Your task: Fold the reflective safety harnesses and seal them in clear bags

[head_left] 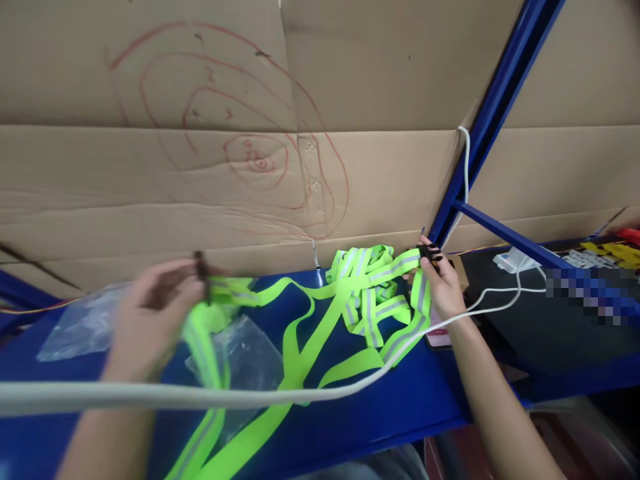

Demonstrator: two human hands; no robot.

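My left hand (153, 317), a little blurred, is closed on a black buckle (201, 275) at the end of a neon-green reflective strap (201, 347). Across the blue table, my right hand (443, 285) pinches a second black buckle (429, 255) with green strap running from it. Between the hands lies a heap of the same green strap (367, 263) with silver stripes. Loose lengths of it cross the tabletop and hang toward the front edge. A clear plastic bag (250, 360) lies under the strap near my left hand.
A white cable (350, 392) hangs across the view in front of both arms. Brown cardboard (375, 173) with red drawn rings stands behind the blue table (425, 393). A blue metal post (493, 107) rises at right. Another clear bag (80, 323) lies at left; a phone (439, 337) sits by my right wrist.
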